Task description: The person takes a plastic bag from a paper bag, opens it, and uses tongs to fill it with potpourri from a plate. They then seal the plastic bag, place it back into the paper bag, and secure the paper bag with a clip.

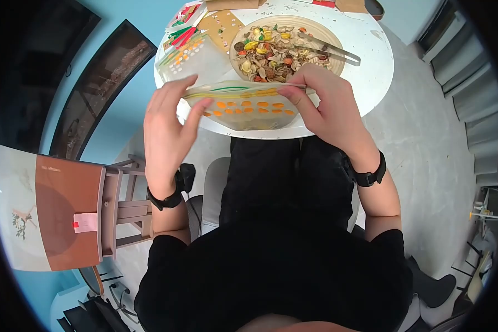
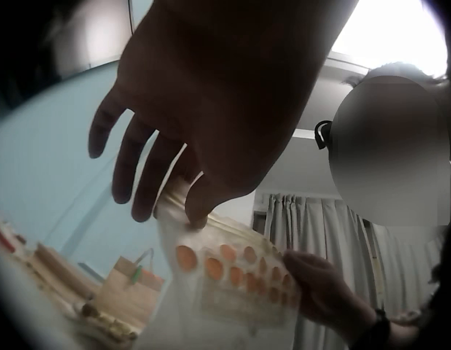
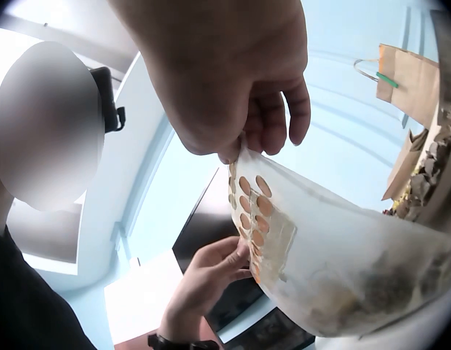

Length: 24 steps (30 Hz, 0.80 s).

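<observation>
The fingers of the left hand (image 1: 169, 116) and the right hand (image 1: 332, 105) are pinching the bag (image 1: 250, 117) at opposite ends of its zip. Its long axis runs left to right, zip upward. It is cloudy plastic with orange ovals, above the near edge of the counter (image 1: 373, 74). Beyond lies a plate (image 1: 311, 25).

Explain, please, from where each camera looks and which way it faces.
Head: worn there, faces forward and down at the zip bag; left hand, right hand and lap show.
Left wrist: worn there, looks past the left hand toward the bag and curtain; right hand and blurred head show.
Right wrist: worn there, looks past the right hand toward the bag and blue wall; left hand and head show.
Both wrist views share the bag's orange ovals.
</observation>
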{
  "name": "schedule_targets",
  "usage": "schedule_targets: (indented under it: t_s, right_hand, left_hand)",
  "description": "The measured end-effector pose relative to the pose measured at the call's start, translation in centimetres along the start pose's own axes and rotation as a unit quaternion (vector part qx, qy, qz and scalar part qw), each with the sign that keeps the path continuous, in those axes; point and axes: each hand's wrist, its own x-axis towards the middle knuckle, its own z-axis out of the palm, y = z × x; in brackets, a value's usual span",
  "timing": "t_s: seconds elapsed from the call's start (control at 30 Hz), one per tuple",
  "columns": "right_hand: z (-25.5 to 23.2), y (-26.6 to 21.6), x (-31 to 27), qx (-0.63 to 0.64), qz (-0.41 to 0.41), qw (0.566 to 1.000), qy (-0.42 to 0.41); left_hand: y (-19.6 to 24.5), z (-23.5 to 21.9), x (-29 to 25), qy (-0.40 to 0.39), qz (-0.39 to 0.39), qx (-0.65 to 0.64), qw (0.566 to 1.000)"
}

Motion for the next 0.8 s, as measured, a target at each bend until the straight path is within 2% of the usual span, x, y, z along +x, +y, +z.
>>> schedule_targets:
  t_s: [0.07,0.17,0.3,0.47,0.57,0.67,0.8]
  right_hand:
    - [0.3,-0.5,0.5,-0.005,-0.045,0.999,0.001]
    - [0.3,-0.7,0.6,0.005,-0.069,0.998,-0.004]
    - [-0.3,-0.8,0.2,0.076,-0.003,0.997,-0.014]
    - [-0.2,-0.1,-0.2,0.049,-0.012,0.999,-0.016]
    - [0.1,-0.3,-0.3,0.073,-0.017,0.997,-0.022]
    - [0.7,0.0,-0.6,0.095,-0.030,0.995,-0.028]
    - [0.7,0.2,-0.9,0.093,-0.055,0.993,-0.041]
  left_hand:
    - [2.9,-0.3,1.1,0.017,0.049,-0.025,0.998]
    - [4.3,-0.1,2.1,-0.102,0.105,-0.053,0.988]
    - [4.4,0.6,2.6,-0.120,0.056,-0.141,0.981]
    - [4.7,1.1,2.9,-0.140,0.028,-0.175,0.974]
    - [4.9,1.1,2.9,-0.170,-0.027,-0.211,0.962]
    - [4.8,1.7,2.6,-0.155,0.028,-0.217,0.963]
    - [4.5,1.7,2.3,-0.188,0.012,-0.224,0.956]
